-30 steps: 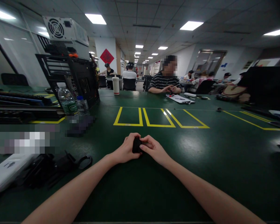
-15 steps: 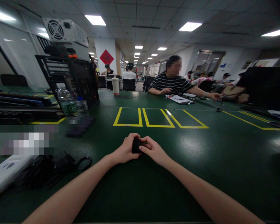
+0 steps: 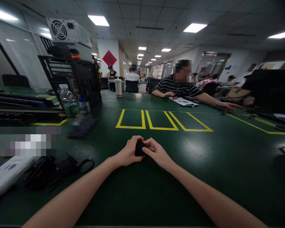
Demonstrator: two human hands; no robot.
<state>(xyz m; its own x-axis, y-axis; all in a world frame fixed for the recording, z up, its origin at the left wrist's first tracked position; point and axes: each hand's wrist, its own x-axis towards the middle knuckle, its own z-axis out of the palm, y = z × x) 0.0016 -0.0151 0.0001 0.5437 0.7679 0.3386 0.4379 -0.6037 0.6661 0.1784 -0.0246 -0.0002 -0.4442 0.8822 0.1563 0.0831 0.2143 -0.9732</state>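
Note:
A small black block-like object [image 3: 139, 148] sits between my two hands, low over the green table [image 3: 142, 193]. My left hand [image 3: 129, 152] is wrapped round its left side, thumb at the near edge and fingers at the far edge. From the right, my right hand [image 3: 157, 152] pinches at the object's right side with thumb and fingertips. Its exact kind cannot be made out, since the fingers cover much of it. Beyond the hands, yellow tape outlines [image 3: 131, 127] mark the tabletop.
To the left stand an open black computer case [image 3: 85, 79], a plastic bottle [image 3: 70, 103], a white device [image 3: 10, 174] and black straps [image 3: 68, 166]. A white cup [image 3: 118, 88] and a clipboard [image 3: 184, 101] lie farther back. Across the table, a person in a striped shirt [image 3: 178, 86] reaches rightward.
The person across the table has leaned down and stretched an arm farther right; a small object now lies near that hand. My hands keep nearly the same hold on the black object.

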